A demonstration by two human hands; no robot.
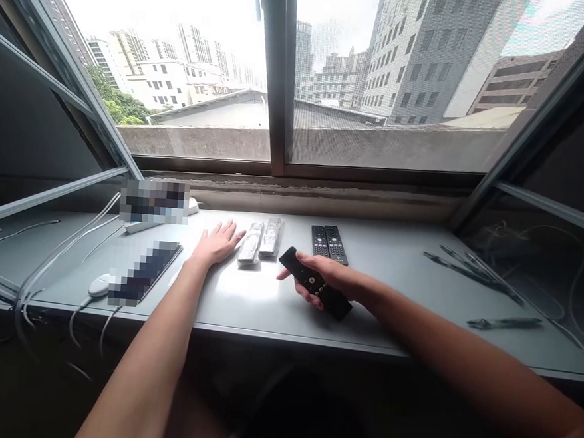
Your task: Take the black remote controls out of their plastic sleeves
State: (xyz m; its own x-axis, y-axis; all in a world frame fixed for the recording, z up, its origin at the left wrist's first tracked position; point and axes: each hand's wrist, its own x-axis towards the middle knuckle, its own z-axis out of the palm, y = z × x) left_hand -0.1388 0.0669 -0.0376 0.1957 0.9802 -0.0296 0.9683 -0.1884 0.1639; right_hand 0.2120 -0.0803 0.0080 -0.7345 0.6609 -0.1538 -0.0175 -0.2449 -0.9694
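My right hand (321,274) is closed around a black remote control (333,302), held tilted over the front half of the desk. Flat on the desktop, fingers spread, rests my left hand (219,242). Just right of its fingertips lie two pale remotes in clear plastic wrap, one wrapped remote (250,243) nearer the hand and another wrapped remote (271,236) beside it. Behind my right hand are two black remotes side by side, a left black remote (319,240) and a right black remote (336,244).
The grey desk (250,309) ends at a front edge below my hands. A dark phone-like slab (155,273), a white round puck (99,285) and a power strip (144,223) with cables are at left. Several pens (473,268) and a clear-wrapped item (505,323) lie right. A window stands behind.
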